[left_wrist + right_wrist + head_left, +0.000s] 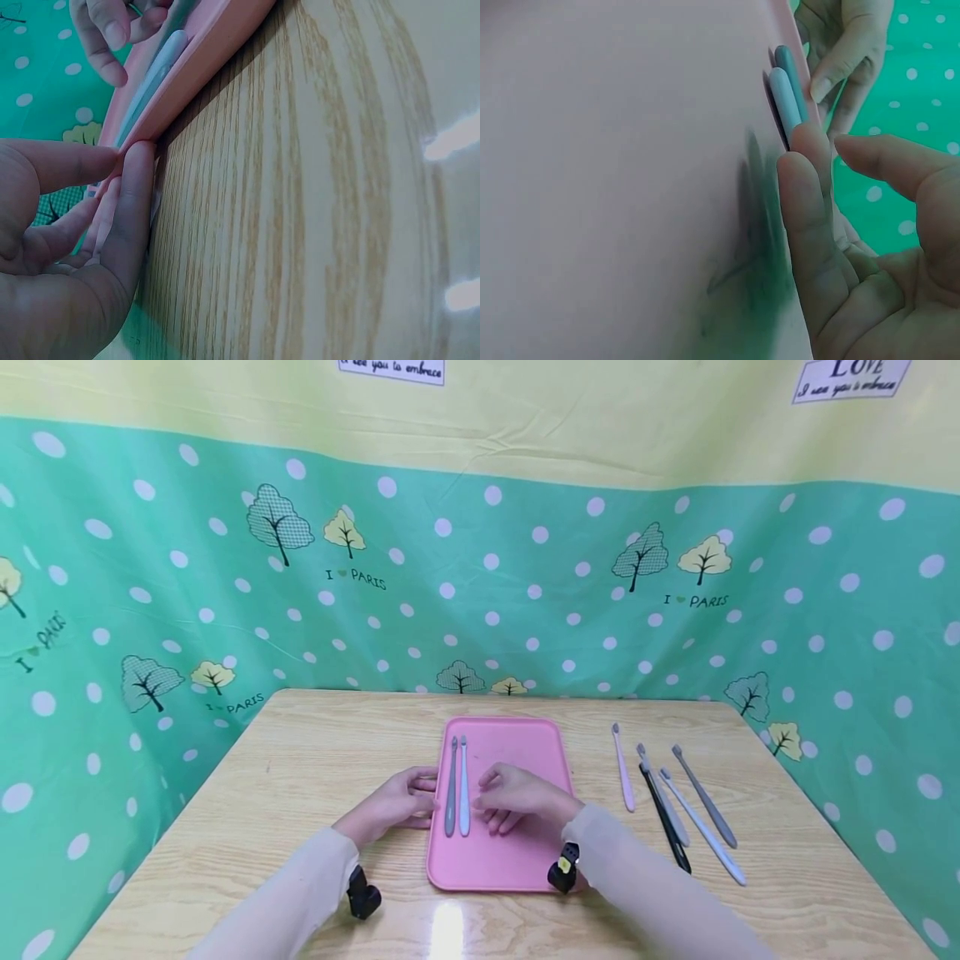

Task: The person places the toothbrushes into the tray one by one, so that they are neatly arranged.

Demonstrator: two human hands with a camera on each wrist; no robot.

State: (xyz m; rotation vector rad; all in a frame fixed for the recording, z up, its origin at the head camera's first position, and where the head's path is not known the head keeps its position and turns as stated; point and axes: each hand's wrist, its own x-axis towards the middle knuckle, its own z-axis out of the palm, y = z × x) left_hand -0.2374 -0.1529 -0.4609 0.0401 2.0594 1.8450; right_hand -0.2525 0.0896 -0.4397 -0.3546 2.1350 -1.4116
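Pinching the pink tray (487, 867) is the left hand (399, 799).

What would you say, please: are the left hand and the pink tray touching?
Touching: the left wrist view shows the left hand pinching the pink tray at its rim.

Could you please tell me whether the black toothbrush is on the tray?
No, the black toothbrush lies on the wooden table, right of the pink tray.
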